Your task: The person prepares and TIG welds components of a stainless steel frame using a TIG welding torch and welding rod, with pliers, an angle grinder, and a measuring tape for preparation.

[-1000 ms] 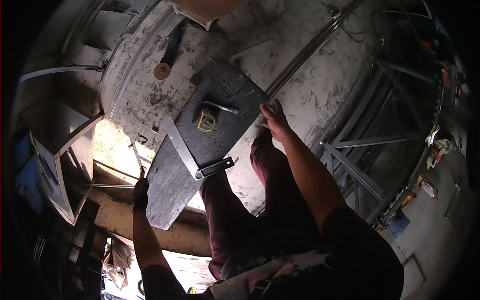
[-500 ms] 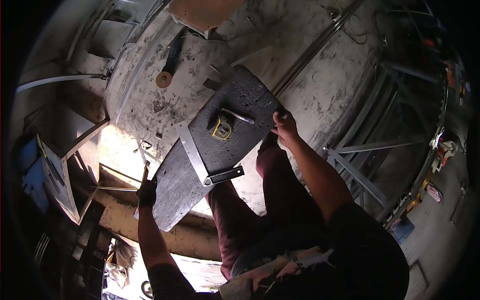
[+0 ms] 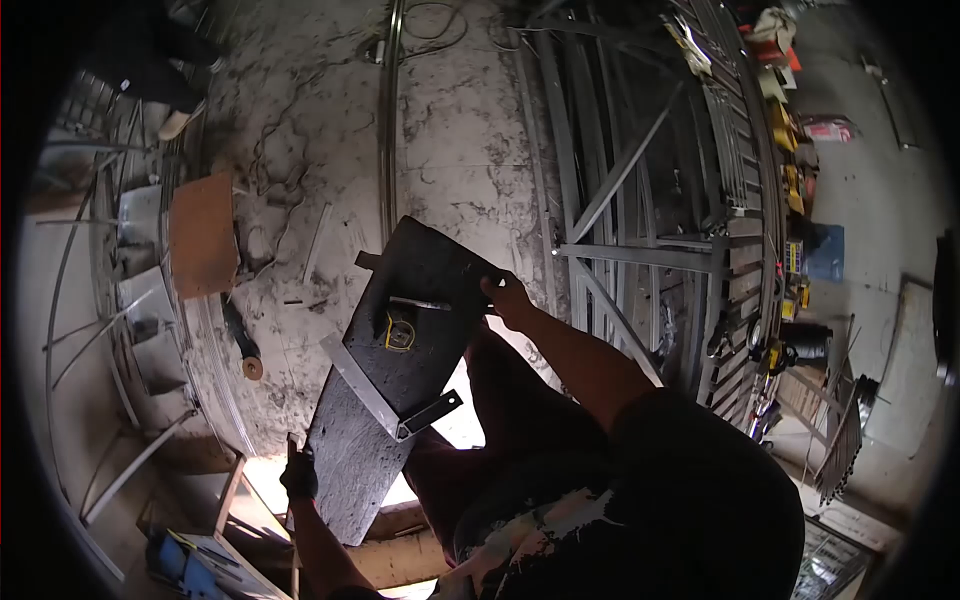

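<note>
A dark, pitted board (image 3: 380, 370) is held in front of my body, slanting from upper right to lower left. My right hand (image 3: 508, 300) grips its upper right corner. Gloved and dark, my left hand (image 3: 299, 474) is closed at the board's lower left edge; a thin upright piece shows just above it. On the board lie a yellow-and-black tape measure (image 3: 400, 335), a small metal rod (image 3: 419, 303) above it, and a metal square (image 3: 365, 390) whose black handle (image 3: 432, 412) points toward my body.
An angle grinder (image 3: 241, 338) and a brown plate (image 3: 202, 236) lie on the floor at left. Long metal bars (image 3: 391, 120) run up the middle. Metal frames (image 3: 640, 254) stand at right, with tools beyond. At the upper left, a person's leg and shoe (image 3: 178, 118) show.
The view has swung to the right, showing more racks and a person's leg. Both hands still hold the board, now lower in view, with the tape measure and square still on it.
</note>
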A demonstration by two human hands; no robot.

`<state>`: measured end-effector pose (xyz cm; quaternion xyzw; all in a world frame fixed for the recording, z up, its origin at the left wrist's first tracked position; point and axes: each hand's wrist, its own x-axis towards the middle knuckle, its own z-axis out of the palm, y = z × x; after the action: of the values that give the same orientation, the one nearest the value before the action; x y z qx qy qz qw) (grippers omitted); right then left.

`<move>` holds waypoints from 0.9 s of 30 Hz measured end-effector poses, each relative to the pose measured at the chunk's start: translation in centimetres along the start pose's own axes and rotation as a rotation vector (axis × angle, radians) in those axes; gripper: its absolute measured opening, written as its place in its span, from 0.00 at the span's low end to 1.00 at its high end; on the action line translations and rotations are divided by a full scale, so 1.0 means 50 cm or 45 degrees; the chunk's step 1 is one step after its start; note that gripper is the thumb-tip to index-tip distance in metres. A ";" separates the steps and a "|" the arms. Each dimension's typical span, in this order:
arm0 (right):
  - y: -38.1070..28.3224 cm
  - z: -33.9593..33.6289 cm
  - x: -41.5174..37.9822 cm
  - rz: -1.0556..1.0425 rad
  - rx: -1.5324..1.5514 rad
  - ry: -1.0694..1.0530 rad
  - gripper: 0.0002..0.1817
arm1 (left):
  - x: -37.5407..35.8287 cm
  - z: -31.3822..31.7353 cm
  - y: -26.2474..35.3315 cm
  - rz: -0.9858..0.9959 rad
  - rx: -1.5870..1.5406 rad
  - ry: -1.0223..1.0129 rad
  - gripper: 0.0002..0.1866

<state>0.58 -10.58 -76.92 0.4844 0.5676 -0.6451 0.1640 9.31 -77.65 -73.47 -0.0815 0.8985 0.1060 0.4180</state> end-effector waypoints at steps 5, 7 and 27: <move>-0.111 -0.194 -0.055 0.029 0.266 0.188 0.25 | 0.137 -0.080 0.153 0.373 0.302 0.142 0.23; -0.144 -0.266 -0.065 0.039 0.251 0.316 0.26 | 0.167 -0.178 0.266 0.340 0.381 -0.086 0.36; -0.097 -0.677 0.144 0.226 0.763 0.643 0.30 | 0.579 -0.438 1.138 0.559 0.851 -0.137 0.40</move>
<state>8.32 23.48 -76.15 0.7013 0.3328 -0.6261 -0.0739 -38.59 -30.12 -74.99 0.2584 0.8564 -0.1010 0.4353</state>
